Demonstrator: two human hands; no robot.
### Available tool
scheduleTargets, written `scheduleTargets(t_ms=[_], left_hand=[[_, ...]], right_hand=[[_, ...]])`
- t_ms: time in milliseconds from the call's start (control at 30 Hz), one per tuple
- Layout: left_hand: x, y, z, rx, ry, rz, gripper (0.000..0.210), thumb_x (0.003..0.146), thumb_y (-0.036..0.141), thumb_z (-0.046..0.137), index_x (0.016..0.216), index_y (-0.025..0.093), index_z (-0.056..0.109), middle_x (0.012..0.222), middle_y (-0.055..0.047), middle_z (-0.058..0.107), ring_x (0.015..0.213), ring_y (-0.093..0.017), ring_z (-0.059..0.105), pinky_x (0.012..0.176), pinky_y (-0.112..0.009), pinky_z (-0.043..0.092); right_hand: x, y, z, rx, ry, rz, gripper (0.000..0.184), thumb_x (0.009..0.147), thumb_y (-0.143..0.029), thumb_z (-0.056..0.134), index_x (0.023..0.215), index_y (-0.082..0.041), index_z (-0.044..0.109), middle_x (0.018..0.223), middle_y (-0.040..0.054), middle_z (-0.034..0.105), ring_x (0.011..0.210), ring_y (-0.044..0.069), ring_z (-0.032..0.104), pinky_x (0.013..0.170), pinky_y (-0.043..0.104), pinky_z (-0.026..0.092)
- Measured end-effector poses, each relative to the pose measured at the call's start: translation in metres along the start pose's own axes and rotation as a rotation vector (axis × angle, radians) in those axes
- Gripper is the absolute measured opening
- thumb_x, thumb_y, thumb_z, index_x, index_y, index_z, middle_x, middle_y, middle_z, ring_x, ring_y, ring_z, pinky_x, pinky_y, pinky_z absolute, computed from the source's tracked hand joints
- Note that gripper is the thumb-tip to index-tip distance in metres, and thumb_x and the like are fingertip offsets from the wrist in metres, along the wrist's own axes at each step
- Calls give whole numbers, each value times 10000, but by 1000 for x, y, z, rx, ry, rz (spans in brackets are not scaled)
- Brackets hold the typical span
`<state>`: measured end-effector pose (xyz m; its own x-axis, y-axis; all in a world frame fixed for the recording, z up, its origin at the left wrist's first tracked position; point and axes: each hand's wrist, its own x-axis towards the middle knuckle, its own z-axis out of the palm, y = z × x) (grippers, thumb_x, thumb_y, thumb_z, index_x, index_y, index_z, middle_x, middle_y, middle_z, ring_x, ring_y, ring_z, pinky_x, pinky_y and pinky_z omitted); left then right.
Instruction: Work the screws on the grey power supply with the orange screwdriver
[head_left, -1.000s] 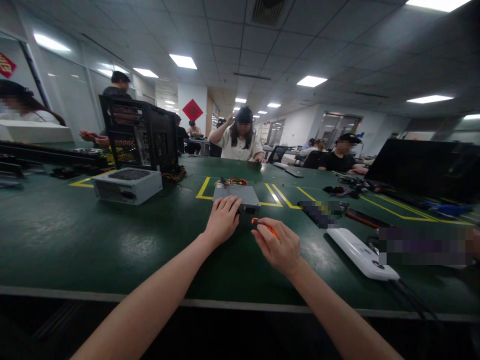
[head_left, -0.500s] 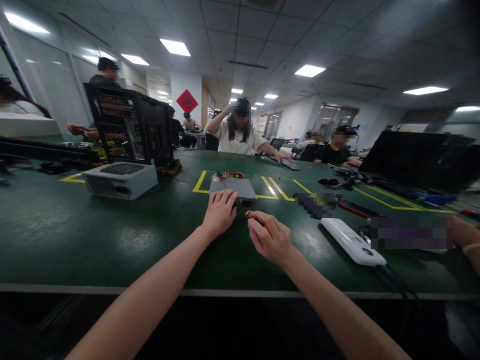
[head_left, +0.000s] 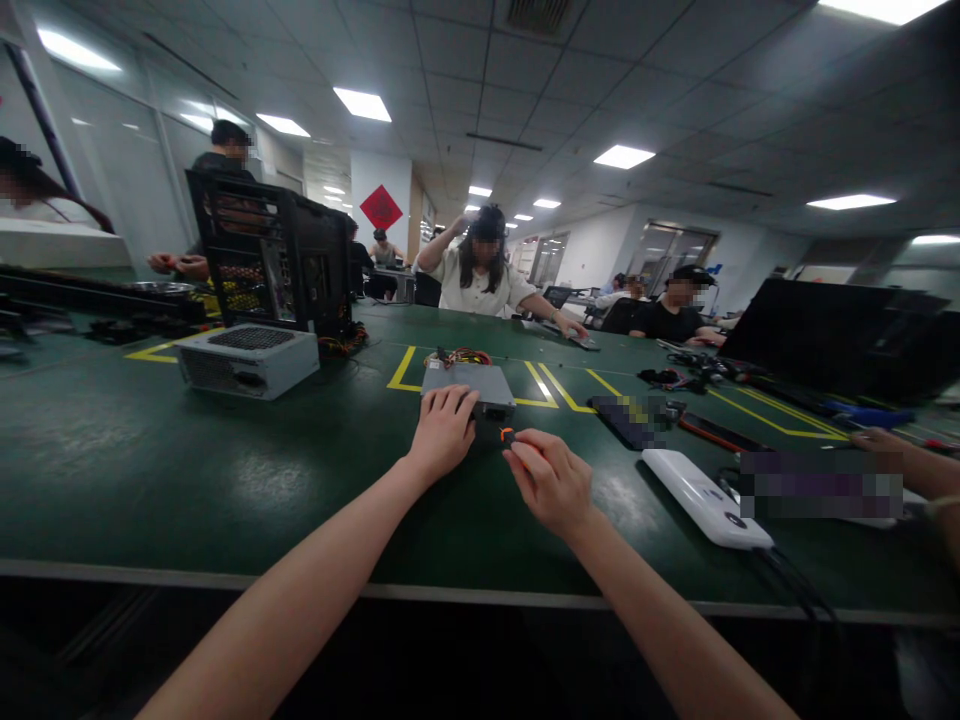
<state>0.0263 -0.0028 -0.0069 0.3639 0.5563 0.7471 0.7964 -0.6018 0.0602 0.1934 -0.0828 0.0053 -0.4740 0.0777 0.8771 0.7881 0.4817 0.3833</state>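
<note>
At a green table (head_left: 322, 490), resting the left hand (head_left: 442, 430) on a gray box (head_left: 487, 380) at twelve o'clock; cannot tell if gripping. Pinching an orange-and-black tool (head_left: 508, 437) in the right hand (head_left: 551, 480) at one o'clock, near that box. With a second box (head_left: 247, 362) at ten.

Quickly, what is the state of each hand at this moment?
Left hand: open, fingers resting on the flat grey box.
Right hand: closed, holding an orange-and-black tool.
</note>
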Motion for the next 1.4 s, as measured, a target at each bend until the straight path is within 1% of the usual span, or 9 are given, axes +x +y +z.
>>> scheduleTargets(t_ms=[167,367,467,567,733,900,1067,1233,1400], left_hand=[[0,0,-1,-4,-6,-2,400,821,209,455,1220,192,476,1235,-101,503,1154,-258,412,991,-429,291],[0,-1,-2,-4,-14,11,415,820,211,453,1234,191,464,1247,-104,494,1160,-262,404,993,-428,288],[-1,-1,-2,-9,-14,13,422,816,203,454,1238,195,463,1250,-103,492,1162,-262,403,994,-430,287],[-1,-1,-1,-17,-15,9,421,816,199,452,1237,202,464,1249,-103,493,1163,-260,404,993,-432,288],[-1,-1,-1,-17,-13,9,406,822,204,447,1228,193,470,1249,-100,494,1166,-258,401,994,-423,289],[-1,-1,-2,-7,-22,10,407,821,201,450,1227,185,472,1254,-102,491,1161,-258,404,987,-420,294],[-1,-2,-2,-2,-32,13,412,826,196,433,1237,188,468,1264,-98,484,1163,-259,404,987,-415,292],[-2,-2,-1,1,-33,14,415,825,196,436,1239,190,469,1263,-93,487,1164,-256,400,984,-406,293],[-2,-2,-1,3,-29,19,415,824,202,439,1237,184,469,1255,-95,491,1158,-259,402,990,-410,281]], right_hand=[[1,-1,-2,62,-56,21,220,760,-133,564,961,-192,494,919,78,606,839,166,580,723,293,496],[-2,1,0,65,-19,38,323,763,-114,583,1058,-179,470,963,89,621,857,154,596,711,252,489],[-3,3,0,59,-27,71,265,769,-133,583,1011,-190,490,916,71,620,811,146,590,689,251,481],[-2,1,-1,71,-50,69,227,766,-144,554,982,-190,500,931,84,604,842,172,573,715,297,483],[0,-1,-1,93,-41,49,284,763,-107,552,1022,-194,471,928,74,610,853,168,557,732,298,482],[-2,1,0,86,-47,71,253,763,-132,565,992,-193,478,927,75,611,818,169,558,709,302,479],[-5,3,2,148,-27,115,335,781,-136,530,1092,-189,419,960,87,572,876,168,566,680,275,495],[-5,3,1,76,-31,53,237,790,-143,564,998,-213,476,921,56,590,783,129,577,631,220,468],[-6,-4,1,-1,-64,-20,233,764,-153,546,986,-200,496,1023,103,557,877,169,567,674,255,475]])
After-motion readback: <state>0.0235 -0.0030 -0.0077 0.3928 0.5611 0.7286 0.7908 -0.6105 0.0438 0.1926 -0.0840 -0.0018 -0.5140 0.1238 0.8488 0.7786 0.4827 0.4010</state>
